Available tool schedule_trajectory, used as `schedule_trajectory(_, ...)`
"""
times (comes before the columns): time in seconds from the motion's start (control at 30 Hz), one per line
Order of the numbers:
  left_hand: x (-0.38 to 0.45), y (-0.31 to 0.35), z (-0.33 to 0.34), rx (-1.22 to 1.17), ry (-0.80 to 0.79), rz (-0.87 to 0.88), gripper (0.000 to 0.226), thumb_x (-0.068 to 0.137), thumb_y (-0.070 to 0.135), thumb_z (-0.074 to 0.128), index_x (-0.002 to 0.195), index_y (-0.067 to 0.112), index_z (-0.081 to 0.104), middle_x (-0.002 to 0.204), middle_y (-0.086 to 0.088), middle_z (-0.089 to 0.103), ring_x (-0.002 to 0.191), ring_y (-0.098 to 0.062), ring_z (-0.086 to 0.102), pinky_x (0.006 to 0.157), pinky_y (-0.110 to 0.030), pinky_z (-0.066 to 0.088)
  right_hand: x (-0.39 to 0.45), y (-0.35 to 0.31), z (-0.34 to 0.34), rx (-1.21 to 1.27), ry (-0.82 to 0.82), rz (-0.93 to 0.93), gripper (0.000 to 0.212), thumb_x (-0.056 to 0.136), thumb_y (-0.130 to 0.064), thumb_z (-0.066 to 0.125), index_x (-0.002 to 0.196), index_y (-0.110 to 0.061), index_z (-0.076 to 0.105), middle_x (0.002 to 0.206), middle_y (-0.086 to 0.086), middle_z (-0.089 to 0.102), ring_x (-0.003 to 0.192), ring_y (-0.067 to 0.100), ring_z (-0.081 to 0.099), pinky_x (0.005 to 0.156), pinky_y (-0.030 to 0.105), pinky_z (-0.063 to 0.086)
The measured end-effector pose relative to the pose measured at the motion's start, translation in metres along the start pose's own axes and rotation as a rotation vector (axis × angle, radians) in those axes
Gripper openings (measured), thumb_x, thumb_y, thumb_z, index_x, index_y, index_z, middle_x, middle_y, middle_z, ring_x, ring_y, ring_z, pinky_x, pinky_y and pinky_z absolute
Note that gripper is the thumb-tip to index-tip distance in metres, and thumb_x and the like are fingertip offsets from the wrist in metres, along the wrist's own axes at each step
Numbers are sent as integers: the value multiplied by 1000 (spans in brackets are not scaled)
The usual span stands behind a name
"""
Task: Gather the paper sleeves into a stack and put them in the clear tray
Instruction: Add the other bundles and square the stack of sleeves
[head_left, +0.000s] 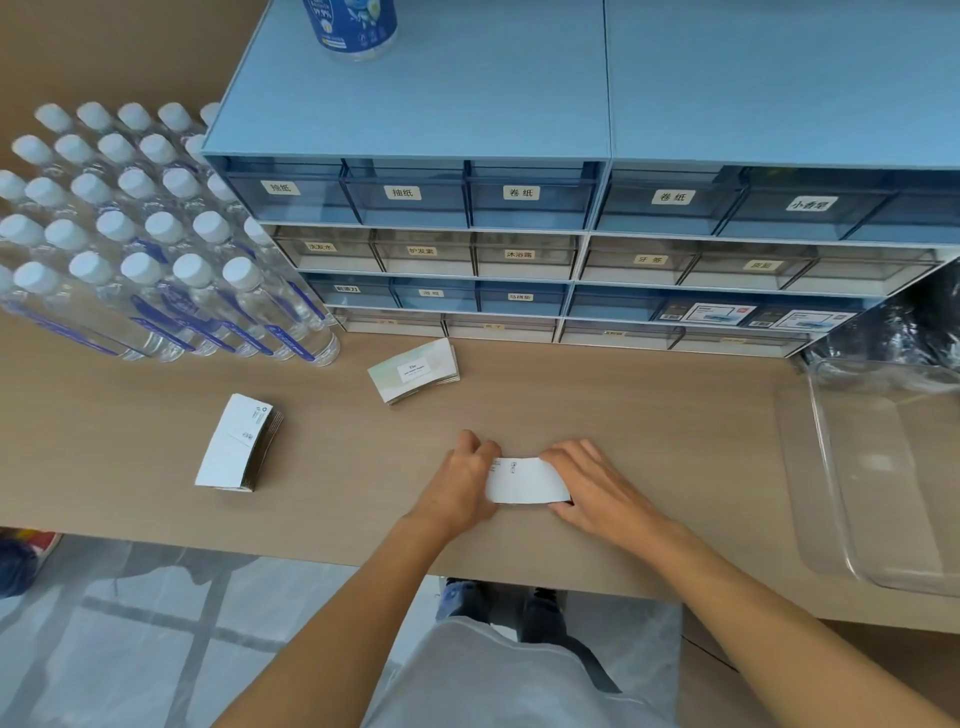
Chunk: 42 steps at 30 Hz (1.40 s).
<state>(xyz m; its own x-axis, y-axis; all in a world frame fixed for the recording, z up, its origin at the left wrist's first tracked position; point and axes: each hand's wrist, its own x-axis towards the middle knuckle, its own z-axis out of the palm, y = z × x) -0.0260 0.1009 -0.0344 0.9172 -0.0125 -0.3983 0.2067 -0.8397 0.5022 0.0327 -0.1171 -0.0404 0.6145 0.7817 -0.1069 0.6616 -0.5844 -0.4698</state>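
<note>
A small stack of white paper sleeves (524, 480) lies on the wooden table near its front edge. My left hand (462, 480) grips its left end and my right hand (597, 488) grips its right end. A second stack of sleeves (236, 444) lies to the left, white side up. A third stack (415, 370) lies further back, printed side up, just in front of the drawer unit. The clear tray (831, 467) sits at the right edge of the table and holds nothing I can see.
Several water bottles (145, 244) with white caps stand in rows at the back left. A blue drawer cabinet (519, 249) fills the back of the table, with a bottle (350, 26) on top. Black plastic (924, 322) lies behind the tray.
</note>
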Motion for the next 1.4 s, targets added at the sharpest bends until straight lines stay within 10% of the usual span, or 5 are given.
schedule_trajectory(0.3,-13,6,-3,-198,99,-241,83,75,1,63,145,23,23,121,-9,37,101,-36,55,87,-39,50,-2,-30,11,-92,42,275,59,74,-28,70,127,-9,53,112,9,55,101,31,52,88,42,49)
schedule_trajectory(0.57,-48,29,20,-928,199,-691,49,88,5,55,135,15,43,103,0,62,89,-12,57,68,-24,43,-11,-59,23,187,97,581,59,91,-36,58,140,-7,44,133,9,51,121,30,42,102,40,36)
schedule_trajectory(0.73,-36,39,12,-1011,241,-671,40,94,11,52,134,16,44,105,2,60,103,-19,58,92,-34,48,-4,-64,14,552,134,804,33,94,-4,47,127,0,54,108,11,62,102,27,56,86,31,43)
schedule_trajectory(1.13,-7,17,-28,-768,81,-395,31,94,-3,40,117,4,58,111,-17,69,102,-29,62,72,-20,44,4,-93,12,1666,4,1181,23,95,6,47,114,-2,56,114,22,68,103,33,66,84,37,53)
schedule_trajectory(1.4,-46,-4,2,-179,110,-256,79,73,42,75,141,19,42,133,-2,45,121,-24,41,107,-35,37,-10,-30,-6,562,135,885,28,82,-1,61,109,-9,61,99,6,68,90,26,64,74,30,49)
